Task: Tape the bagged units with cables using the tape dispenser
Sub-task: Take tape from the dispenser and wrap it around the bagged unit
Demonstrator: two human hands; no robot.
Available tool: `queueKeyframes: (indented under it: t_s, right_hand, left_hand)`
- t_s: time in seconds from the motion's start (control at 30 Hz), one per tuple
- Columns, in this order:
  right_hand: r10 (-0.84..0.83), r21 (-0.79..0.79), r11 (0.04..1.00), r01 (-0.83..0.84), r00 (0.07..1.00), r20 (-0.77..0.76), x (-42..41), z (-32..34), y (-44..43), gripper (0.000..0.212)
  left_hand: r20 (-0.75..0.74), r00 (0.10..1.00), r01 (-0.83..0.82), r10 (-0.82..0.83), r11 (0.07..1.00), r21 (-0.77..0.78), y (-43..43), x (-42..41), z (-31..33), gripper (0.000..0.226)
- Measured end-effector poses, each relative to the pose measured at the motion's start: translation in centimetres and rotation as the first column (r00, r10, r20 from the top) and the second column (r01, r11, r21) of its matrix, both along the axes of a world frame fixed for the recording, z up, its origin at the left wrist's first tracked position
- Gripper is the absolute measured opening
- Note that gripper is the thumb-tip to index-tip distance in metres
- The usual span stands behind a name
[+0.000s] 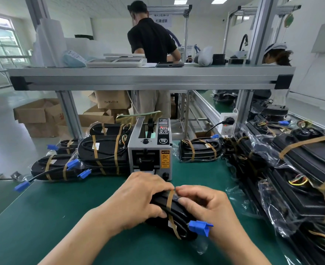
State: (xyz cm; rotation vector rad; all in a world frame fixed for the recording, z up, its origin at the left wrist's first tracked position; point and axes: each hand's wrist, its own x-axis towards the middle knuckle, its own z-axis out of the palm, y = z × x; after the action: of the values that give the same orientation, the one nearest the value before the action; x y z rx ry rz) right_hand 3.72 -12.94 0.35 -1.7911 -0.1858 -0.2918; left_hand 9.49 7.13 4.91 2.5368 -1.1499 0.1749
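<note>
Tape (170, 199) in a thin brown band crosses the bagged unit (179, 217), which lies on the green mat (62, 217) at the near edge of the bench, between the two hands. The unit is a long, flat, black body in a clear plastic bag, with a black cable folded along its top, a second brown band lower down and a blue connector (200, 227) jutting from its near end. The left hand (136, 199) lies over the unit's left side with its fingers curled round the edge, gripping it. The right hand (205, 205) holds the right side, fingers bent, with thumb and forefinger meeting at the upper band of tape. Just beyond the hands stands the tape dispenser (150, 150), a grey metal box with a black knob, an orange caution label and a small control panel on top. To its left lie several taped units (102, 152), each black with two brown bands, coiled cable and blue plugs, some stacked on others. One more taped unit (200, 150) sits just to the right of the dispenser. Along the right edge runs a long pile of bagged units (291, 178) in crinkled plastic, showing coloured wires. Farther back are a white socket block (227, 124), cardboard boxes (41, 115) on the floor, an aluminium shelf (150, 77) and a person in a black shirt (152, 41) facing away.
</note>
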Motion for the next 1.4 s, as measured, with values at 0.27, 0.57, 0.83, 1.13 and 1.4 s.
queueKeyframes:
  t_s: [0.27, 0.57, 0.83, 1.13, 1.4]
  right_hand:
    - [-0.067, -0.582, 0.790, 0.192, 0.971, 0.229, 1.6, 1.1, 0.8, 0.018]
    - [-0.290, -0.465, 0.814, 0.347, 0.937, 0.193, 0.9, 0.0, -0.3, 0.032]
    - [-0.387, -0.333, 0.852, 0.404, 0.914, 0.120, 0.7, -0.6, 0.3, 0.026]
    - [-0.377, -0.311, 0.862, 0.400, 0.916, 0.134, 0.2, -0.9, 0.8, 0.027]
    - [-0.385, -0.289, 0.868, 0.402, 0.915, 0.116, -0.1, -0.8, 1.1, 0.028]
  left_hand:
    - [-0.050, 0.999, -0.011, 0.009, 0.999, -0.032, 0.2, 0.4, -0.4, 0.060]
    - [-0.448, 0.865, -0.448, 0.225, 0.748, -0.489, 2.0, 1.8, -1.2, 0.038]
    - [-0.957, 0.232, -0.963, -0.173, 0.099, -0.251, -0.9, 7.4, -2.5, 0.023]
    - [-0.959, 0.123, -0.990, -0.256, 0.031, -0.136, -2.6, 9.4, -1.8, 0.024]
    - [-0.952, 0.235, -0.967, -0.195, -0.143, -0.210, -3.4, 9.9, -2.4, 0.006]
